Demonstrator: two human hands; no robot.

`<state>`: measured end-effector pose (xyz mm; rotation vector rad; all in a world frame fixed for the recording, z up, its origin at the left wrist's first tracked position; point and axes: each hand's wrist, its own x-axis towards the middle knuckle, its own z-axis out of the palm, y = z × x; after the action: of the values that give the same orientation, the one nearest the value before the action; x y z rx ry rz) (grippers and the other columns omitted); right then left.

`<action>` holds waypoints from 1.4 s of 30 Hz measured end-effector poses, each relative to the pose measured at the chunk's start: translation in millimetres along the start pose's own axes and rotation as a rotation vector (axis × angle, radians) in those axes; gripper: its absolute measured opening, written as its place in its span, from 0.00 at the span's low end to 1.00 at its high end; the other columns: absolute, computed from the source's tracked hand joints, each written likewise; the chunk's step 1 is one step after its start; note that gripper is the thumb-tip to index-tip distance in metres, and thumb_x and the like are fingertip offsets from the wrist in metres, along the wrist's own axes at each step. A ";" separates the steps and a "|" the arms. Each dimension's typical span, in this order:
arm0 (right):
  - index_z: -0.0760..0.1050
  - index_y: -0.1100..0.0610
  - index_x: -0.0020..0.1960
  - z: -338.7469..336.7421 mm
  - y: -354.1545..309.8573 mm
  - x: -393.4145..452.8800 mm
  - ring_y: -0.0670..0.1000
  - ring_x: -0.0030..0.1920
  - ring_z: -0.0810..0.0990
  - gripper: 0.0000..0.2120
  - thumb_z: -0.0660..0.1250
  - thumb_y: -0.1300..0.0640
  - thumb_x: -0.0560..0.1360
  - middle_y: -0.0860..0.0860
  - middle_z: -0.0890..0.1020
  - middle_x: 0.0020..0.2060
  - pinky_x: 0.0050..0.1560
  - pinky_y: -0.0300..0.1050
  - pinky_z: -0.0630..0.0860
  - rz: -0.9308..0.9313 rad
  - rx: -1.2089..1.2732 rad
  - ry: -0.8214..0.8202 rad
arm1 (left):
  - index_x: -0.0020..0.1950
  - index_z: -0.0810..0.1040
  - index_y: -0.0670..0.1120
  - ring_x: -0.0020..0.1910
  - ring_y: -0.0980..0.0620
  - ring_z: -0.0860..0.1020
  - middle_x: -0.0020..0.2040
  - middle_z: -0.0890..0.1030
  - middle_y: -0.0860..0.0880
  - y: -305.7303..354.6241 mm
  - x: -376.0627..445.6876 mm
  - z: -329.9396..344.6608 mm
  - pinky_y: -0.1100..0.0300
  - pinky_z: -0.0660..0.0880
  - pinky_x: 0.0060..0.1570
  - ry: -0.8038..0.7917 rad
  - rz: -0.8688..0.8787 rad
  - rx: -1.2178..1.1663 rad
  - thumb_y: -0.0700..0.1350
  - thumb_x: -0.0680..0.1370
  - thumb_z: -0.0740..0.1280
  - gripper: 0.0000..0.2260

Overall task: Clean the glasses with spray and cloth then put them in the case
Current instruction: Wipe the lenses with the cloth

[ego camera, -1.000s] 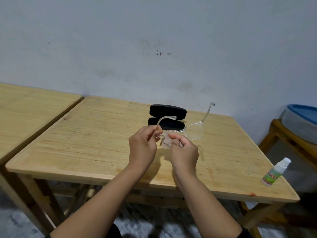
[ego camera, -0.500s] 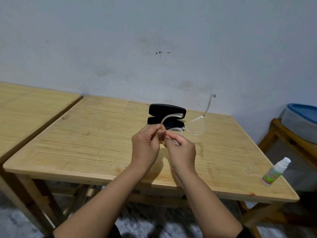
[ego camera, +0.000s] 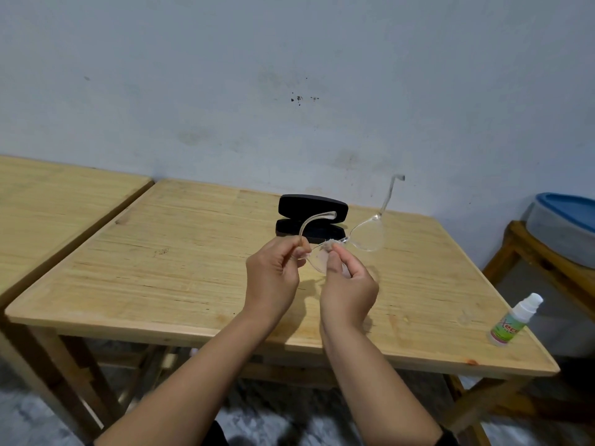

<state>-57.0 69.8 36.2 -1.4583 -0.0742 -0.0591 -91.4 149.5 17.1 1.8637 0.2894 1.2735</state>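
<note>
Your left hand (ego camera: 273,278) pinches the clear-framed glasses (ego camera: 347,241) at the hinge end of one lens, and your right hand (ego camera: 349,289) pinches a small pale cloth (ego camera: 325,246) against that same lens, up near the bridge. The glasses hang in the air above the wooden surface (ego camera: 161,268), both temples unfolded, just in front of the black glasses case (ego camera: 310,217), which stands open toward the back.

The risks, as I judge them: you hold a thin frame by one corner while rubbing near the bridge, so hard pressure could twist it or pop the lens. The far lens and its raised temple stick out unsupported and could knock the case lid. The cloth is bunched small, so a bare fingertip may smear the lens. The spray bottle (ego camera: 512,320) stands close to the surface's right front corner; a careless elbow could tip it off.

Count: one pair of glasses, one cloth, one case, one spray bottle, two hands.
</note>
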 end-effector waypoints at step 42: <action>0.85 0.47 0.37 3.1 -5.1 11.6 0.48 0.48 0.84 0.09 0.71 0.60 0.71 0.48 0.87 0.41 0.52 0.44 0.79 0.041 -0.070 -0.377 | 0.41 0.79 0.47 0.38 0.55 0.79 0.39 0.80 0.51 -0.7 7.9 -7.3 0.54 0.80 0.38 0.028 0.105 0.045 0.34 0.73 0.62 0.10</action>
<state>-45.9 72.4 42.6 -1.5249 -0.3525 0.2503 -93.9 158.4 22.8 1.9225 0.2395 1.3752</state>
